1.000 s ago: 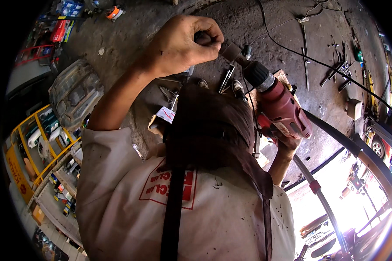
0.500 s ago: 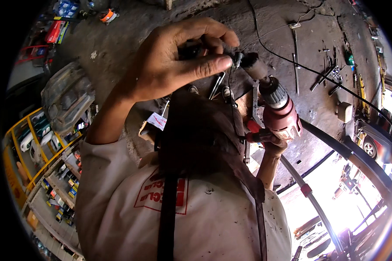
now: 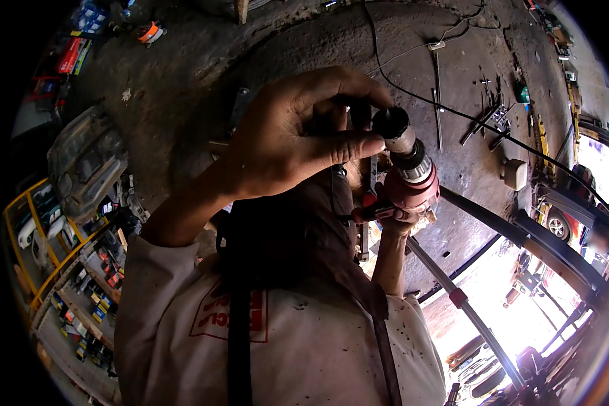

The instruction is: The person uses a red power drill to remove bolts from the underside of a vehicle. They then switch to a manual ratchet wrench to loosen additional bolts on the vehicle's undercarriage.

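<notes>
The right hand wraps the red power drill; ahead of that grip, its cup-shaped bit sits just beside the left hand's curled fingertips. I can't tell what those pinch. Best not to spin it with fingers so near.

Metal tools lie on the dark floor, near a pale block. A yellow frame stands at the left. A wheel shows at the right.

I've got my right hand gripping the red power drill, left hand curled beside its cup-shaped attachment.
</notes>
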The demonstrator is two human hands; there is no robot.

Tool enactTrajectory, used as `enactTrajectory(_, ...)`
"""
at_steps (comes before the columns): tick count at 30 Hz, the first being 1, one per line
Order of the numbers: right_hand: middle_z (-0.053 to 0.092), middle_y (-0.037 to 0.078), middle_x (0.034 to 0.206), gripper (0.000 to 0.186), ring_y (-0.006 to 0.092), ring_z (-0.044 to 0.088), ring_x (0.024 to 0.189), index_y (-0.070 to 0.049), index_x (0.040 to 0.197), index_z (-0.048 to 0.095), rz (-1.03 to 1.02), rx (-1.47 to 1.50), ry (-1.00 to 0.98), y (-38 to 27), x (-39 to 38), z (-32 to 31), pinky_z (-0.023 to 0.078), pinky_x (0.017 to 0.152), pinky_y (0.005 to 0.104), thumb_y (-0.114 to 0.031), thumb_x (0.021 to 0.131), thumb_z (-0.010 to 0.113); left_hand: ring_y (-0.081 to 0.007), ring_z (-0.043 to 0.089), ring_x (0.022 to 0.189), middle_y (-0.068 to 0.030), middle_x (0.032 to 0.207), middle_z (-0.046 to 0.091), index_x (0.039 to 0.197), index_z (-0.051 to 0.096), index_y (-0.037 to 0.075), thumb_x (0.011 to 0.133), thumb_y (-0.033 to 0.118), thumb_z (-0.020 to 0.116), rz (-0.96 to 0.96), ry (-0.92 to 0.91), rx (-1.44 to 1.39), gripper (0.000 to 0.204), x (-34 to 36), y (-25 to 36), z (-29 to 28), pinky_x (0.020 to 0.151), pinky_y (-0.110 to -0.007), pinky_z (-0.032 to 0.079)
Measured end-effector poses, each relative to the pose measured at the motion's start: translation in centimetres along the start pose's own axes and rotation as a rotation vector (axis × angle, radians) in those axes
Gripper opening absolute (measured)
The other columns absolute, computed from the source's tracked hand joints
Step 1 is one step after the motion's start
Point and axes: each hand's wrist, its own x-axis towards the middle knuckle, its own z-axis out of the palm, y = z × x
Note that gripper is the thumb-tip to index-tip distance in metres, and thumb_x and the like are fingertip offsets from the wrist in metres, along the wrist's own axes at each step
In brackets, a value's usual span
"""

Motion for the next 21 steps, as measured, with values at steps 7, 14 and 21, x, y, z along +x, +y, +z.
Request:
enactTrajectory(7,0.065,0.023,0.101,0.074,0.0363,0.068,0.081,0.009,0.129,0.044,-0.011,-0.001,0.016,0.0,0.0,0.2,0.059,0.073,0.0440,0.005,0.059,0.068,-0.0046,0.053,0.078,-0.0030,0.100,0.058,0.111,0.063,0.000,0.082,0.005,0.078,0.075,0.014,0.150,0.032,-0.3,0.5,0.1,0.068,-0.019,0.042)
enactTrajectory(14,0.065,0.023,0.099,0.073,0.0365,0.068,0.079,0.009,0.128,0.044,-0.026,-0.003,0.031,0.6,-0.5,0.1,0.059,0.071,0.0435,0.004,0.059,0.067,-0.0037,0.052,0.075,0.0013,0.087,0.059,0.101,0.063,0.002,0.086,0.013,0.076,-0.026,0.090,0.333,0.023,-0.6,1.8,0.6,0.066,-0.018,0.042)
enactTrajectory(21,0.065,0.023,0.096,0.072,0.0367,0.068,0.077,0.009,0.128,0.044,-0.067,-0.009,0.068,1.2,-1.3,0.9,0.059,0.069,0.0430,0.003,0.060,0.066,-0.0032,0.049,0.064,0.0018,0.074,0.055,0.096,0.061,0.005,0.095,0.022,0.064,-0.092,0.090,0.207,0.017,-0.3,0.7,-0.2,0.057,-0.019,0.038)
